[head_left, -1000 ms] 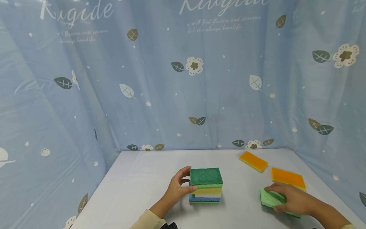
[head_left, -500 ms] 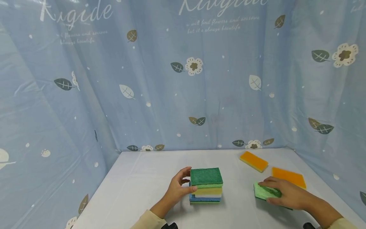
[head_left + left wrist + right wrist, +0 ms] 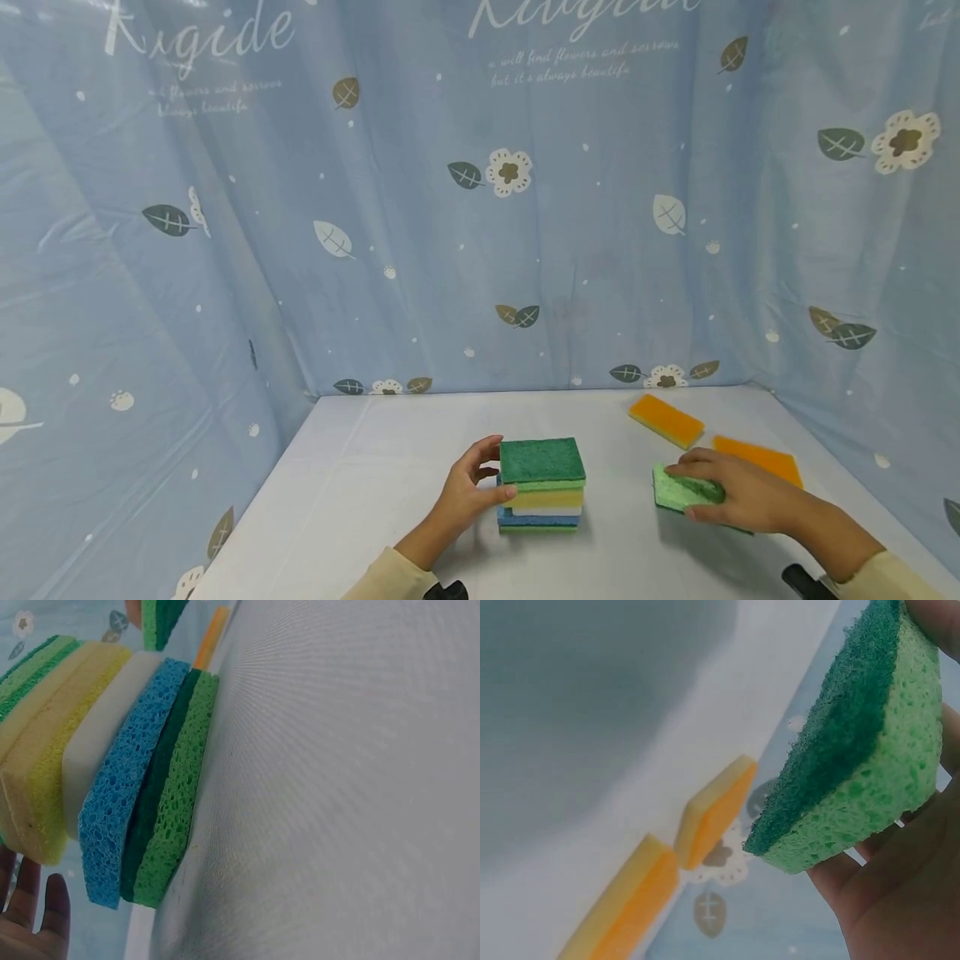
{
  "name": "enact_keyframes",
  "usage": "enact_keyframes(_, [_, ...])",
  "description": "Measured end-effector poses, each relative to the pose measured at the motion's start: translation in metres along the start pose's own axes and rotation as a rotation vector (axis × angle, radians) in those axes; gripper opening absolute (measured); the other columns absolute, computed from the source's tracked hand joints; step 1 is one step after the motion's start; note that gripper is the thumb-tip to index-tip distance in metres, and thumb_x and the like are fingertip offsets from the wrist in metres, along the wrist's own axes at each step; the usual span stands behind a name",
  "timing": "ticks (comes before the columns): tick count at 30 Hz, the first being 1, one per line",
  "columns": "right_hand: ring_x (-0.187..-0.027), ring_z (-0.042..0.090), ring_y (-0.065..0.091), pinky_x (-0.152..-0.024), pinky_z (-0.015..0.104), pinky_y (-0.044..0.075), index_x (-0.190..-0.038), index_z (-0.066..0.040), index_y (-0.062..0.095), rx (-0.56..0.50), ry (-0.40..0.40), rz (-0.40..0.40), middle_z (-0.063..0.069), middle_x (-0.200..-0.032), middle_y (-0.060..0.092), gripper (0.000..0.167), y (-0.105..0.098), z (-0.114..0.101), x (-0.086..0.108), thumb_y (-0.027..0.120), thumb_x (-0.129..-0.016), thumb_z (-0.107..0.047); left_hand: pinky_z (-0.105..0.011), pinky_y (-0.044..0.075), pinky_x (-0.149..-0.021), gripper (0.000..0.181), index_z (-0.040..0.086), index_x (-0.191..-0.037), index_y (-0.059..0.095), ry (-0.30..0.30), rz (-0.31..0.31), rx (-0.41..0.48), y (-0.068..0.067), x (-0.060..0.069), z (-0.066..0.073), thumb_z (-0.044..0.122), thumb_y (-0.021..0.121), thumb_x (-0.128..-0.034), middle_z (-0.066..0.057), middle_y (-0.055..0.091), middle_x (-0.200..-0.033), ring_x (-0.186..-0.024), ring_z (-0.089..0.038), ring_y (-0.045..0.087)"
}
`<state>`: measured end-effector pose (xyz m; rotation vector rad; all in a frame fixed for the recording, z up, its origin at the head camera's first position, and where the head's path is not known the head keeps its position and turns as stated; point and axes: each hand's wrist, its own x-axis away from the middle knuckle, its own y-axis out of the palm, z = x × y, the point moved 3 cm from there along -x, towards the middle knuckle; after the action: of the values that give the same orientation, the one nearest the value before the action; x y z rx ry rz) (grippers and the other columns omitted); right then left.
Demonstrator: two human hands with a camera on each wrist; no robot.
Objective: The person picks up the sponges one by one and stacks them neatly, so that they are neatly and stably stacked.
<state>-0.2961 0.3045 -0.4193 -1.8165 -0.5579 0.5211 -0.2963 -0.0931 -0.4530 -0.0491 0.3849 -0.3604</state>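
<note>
A stack of sponges [image 3: 543,500] stands on the table: dark green scouring pad on top, then yellow, white, blue and green layers. My left hand [image 3: 468,492] holds its left end, thumb against the front corner and index finger at the back corner. In the left wrist view, the lower fingers [image 3: 56,907] show beside the stack. To the right, my right hand [image 3: 742,492] grips a light green sponge [image 3: 682,490] above the table, its dark scouring pad facing down. The right wrist view shows this sponge [image 3: 862,780] between thumb and fingers; the palm hides part of it.
Two orange-topped sponges lie flat at the right: one [image 3: 666,421] farther back, the other [image 3: 761,457] partly behind my right hand. The white table [image 3: 390,467] ends against a blue patterned curtain [image 3: 420,250] at the back and sides.
My right hand has lifted the green sponge off the table and carried it left and slightly away from me, toward the stack. The left hand and the stack have stayed still.
</note>
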Motion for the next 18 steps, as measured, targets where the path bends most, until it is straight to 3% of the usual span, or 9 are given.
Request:
enact_keyframes(5, [-0.108,0.033,0.055,-0.076,0.048,0.047,-0.131,-0.022,0.063,0.019,0.003,0.013,0.013,-0.13,0.054,0.055,-0.004,-0.005,-0.006,0.067,-0.087,-0.054,-0.06,0.035,-0.1,0.071,0.002,-0.144,0.04,0.003,-0.001,-0.004,0.0,-0.001,0.0,0.005,0.076,-0.0833,-0.017,0.051,-0.132,-0.121,-0.03,0.048])
enact_keyframes(13, [-0.104,0.025,0.053,-0.08,0.05,0.045,-0.131,-0.021,0.064,0.032,0.007,0.016,0.006,-0.13,0.051,0.057,-0.009,-0.013,-0.017,0.068,-0.085,-0.055,-0.059,0.036,-0.1,0.07,0.001,-0.144,0.04,0.004,-0.006,0.0,0.0,0.0,0.002,0.006,0.076,-0.0839,-0.017,0.051,-0.131,-0.121,-0.029,0.048])
enact_keyframes(18, [-0.1,0.02,0.052,-0.077,0.044,0.046,-0.131,-0.019,0.064,0.054,-0.01,0.019,0.005,-0.128,0.051,0.058,-0.012,-0.017,-0.023,0.067,-0.086,-0.055,-0.059,0.035,-0.1,0.07,0.001,-0.144,0.04,0.009,-0.005,-0.005,0.0,0.0,0.0,0.006,0.076,-0.0838,-0.017,0.051,-0.132,-0.121,-0.028,0.048])
